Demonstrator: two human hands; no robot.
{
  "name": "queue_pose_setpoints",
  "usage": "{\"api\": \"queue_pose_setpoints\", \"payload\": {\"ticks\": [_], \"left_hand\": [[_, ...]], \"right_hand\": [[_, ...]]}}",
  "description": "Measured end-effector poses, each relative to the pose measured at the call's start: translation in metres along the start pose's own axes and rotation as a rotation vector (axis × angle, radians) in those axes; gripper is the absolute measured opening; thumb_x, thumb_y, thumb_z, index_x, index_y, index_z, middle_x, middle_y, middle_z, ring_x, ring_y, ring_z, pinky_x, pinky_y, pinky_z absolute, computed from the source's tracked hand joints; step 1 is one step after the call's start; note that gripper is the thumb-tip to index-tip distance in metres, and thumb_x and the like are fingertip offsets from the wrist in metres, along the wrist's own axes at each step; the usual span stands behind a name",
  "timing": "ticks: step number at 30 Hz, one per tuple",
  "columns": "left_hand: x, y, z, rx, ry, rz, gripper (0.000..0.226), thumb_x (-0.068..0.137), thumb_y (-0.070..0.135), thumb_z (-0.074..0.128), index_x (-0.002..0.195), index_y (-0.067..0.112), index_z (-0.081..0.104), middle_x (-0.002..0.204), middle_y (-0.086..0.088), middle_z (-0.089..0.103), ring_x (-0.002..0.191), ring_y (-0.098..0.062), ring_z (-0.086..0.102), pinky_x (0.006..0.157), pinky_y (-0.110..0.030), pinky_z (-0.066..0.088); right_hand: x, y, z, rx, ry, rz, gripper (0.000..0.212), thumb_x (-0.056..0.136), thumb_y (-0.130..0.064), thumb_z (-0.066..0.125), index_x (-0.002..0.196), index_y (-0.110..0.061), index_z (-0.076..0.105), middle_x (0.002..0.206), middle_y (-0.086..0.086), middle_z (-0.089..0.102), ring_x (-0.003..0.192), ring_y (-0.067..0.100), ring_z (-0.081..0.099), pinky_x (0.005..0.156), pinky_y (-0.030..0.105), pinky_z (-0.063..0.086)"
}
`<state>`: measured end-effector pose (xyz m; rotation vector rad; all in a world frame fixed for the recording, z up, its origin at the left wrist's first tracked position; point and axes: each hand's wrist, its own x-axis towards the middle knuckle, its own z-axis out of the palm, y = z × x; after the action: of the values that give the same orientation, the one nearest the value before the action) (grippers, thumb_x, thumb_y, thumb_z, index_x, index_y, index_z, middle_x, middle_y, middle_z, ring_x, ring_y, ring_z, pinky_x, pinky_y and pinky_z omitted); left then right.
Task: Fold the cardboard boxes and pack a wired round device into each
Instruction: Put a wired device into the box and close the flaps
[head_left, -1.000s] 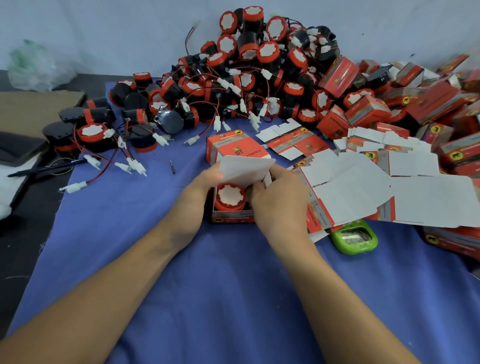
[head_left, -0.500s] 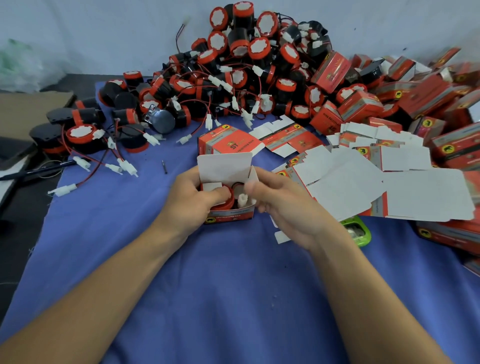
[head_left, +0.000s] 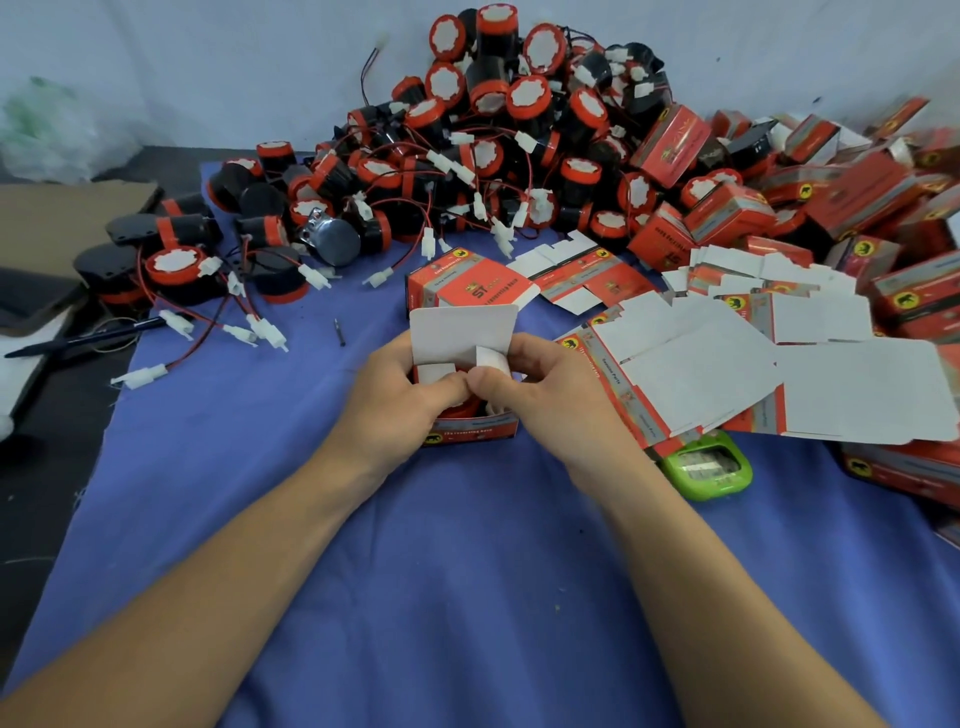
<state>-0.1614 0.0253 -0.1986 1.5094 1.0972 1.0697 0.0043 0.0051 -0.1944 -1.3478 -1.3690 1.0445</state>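
A: Status of small red-and-white cardboard box (head_left: 475, 432)?
B: Gripped between curled fingers (head_left: 530, 354) of left hand (head_left: 395, 395) and right hand (head_left: 556, 405). Thumbs pressing side flaps in. Red-rimmed round wired device (head_left: 456, 414) under thumbs, mostly hidden. White lid flap (head_left: 462, 327) upright beyond fingertips, untucked.
A: Remaining?
B: Lots. Heap of loose devices (head_left: 493, 130) far beyond fingers, flat white blanks (head_left: 701, 374) right of them.

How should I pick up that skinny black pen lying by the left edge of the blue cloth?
Pinch the slim black pen around the middle of its barrel, coming straight down from above. It lies flat and nearly sideways, so a finger and thumb should fit on either side of its narrow body. The middle looks best, because the ends would let it tip.
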Motion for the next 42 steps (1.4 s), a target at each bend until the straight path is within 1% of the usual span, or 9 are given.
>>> {"api": "queue_pose_setpoints", "payload": {"ticks": [6,8,11,16,23,26,30,38,42], "left_hand": [[-0.001,-0.001,0.003,0.059,0.076,-0.017,0.041,0.075,0.031,0.069,0.115,0.040,0.064,0.109,0.018,0.076,0.102,-0.001,0.070,0.088,-0.029,0.058],[-0.006,0.000,0.003,0.211,0.254,0.063,0.048,0.073,0.038,0.075,0.114,0.035,0.052,0.109,0.019,0.067,0.099,0.003,0.063,0.079,-0.011,0.049],[-0.017,0.001,0.006,0.481,0.487,0.329,0.046,0.072,0.035,0.078,0.101,0.025,0.043,0.096,0.010,0.049,0.085,-0.013,0.046,0.072,-0.015,0.039],[-0.016,0.003,0.005,0.388,0.351,0.279,0.039,0.071,0.025,0.077,0.083,0.028,0.040,0.076,0.008,0.044,0.068,-0.015,0.044,0.059,-0.017,0.038],[-0.016,0.004,0.004,0.502,0.182,0.381,0.019,0.073,0.031,0.087,0.072,0.032,0.068,0.083,0.015,0.062,0.086,-0.008,0.055,0.072,-0.010,0.038],[-0.014,0.003,0.005,0.522,0.207,0.330,0.023,0.072,0.031,0.092,0.068,0.027,0.070,0.081,0.015,0.063,0.086,-0.008,0.055,0.072,-0.008,0.035],[-0.014,0.003,0.011,0.548,0.247,0.283,0.028,0.073,0.034,0.089,0.064,0.023,0.064,0.077,0.011,0.060,0.083,-0.011,0.054,0.069,-0.011,0.035],[-0.008,0.009,0.018,0.508,0.362,0.166,0.024,0.073,0.036,0.085,0.063,0.027,0.065,0.067,0.011,0.059,0.063,-0.009,0.052,0.053,-0.028,0.039],[-0.005,0.006,0.015,0.579,0.368,0.110,0.017,0.074,0.017,0.080,0.069,0.029,0.070,0.065,0.024,0.058,0.057,-0.010,0.048,0.050,-0.027,0.035]], "right_hand": [[0.003,0.000,-0.009,0.103,-0.123,0.066,0.025,0.100,-0.012,0.062,0.118,-0.026,0.072,0.111,-0.005,0.077,0.107,0.015,0.072,0.098,0.041,0.057],[0.004,0.001,-0.008,0.072,-0.116,0.074,0.024,0.100,-0.014,0.062,0.118,-0.027,0.072,0.110,-0.007,0.077,0.105,0.012,0.072,0.094,0.037,0.057],[0.005,0.002,-0.007,0.063,-0.099,0.076,0.023,0.100,-0.014,0.060,0.118,-0.023,0.072,0.105,-0.008,0.077,0.097,0.008,0.072,0.084,0.028,0.055],[0.004,-0.002,-0.008,0.094,-0.090,0.072,0.026,0.101,-0.008,0.056,0.121,-0.017,0.070,0.079,-0.018,0.073,0.060,-0.008,0.062,0.052,0.007,0.044],[0.004,-0.004,-0.006,0.007,-0.053,0.076,0.022,0.102,-0.012,0.053,0.105,-0.018,0.074,0.065,-0.018,0.066,0.053,-0.004,0.056,0.050,0.009,0.040],[0.002,-0.006,-0.008,-0.026,-0.041,0.073,0.035,0.104,-0.015,0.045,0.077,-0.021,0.067,0.055,-0.015,0.058,0.049,-0.002,0.051,0.048,0.011,0.040],[0.000,-0.006,-0.011,-0.058,-0.079,0.065,0.046,0.105,-0.030,0.042,0.066,-0.034,0.066,0.056,-0.008,0.056,0.054,0.005,0.050,0.057,0.020,0.042],[-0.002,-0.007,-0.009,-0.028,-0.186,0.030,0.035,0.104,-0.019,0.049,0.080,-0.032,0.072,0.070,-0.008,0.064,0.065,0.008,0.055,0.063,0.025,0.046],[-0.002,-0.006,-0.003,-0.036,-0.157,0.042,0.019,0.102,-0.020,0.058,0.096,-0.027,0.074,0.068,-0.014,0.066,0.065,0.006,0.055,0.061,0.019,0.045]]}}
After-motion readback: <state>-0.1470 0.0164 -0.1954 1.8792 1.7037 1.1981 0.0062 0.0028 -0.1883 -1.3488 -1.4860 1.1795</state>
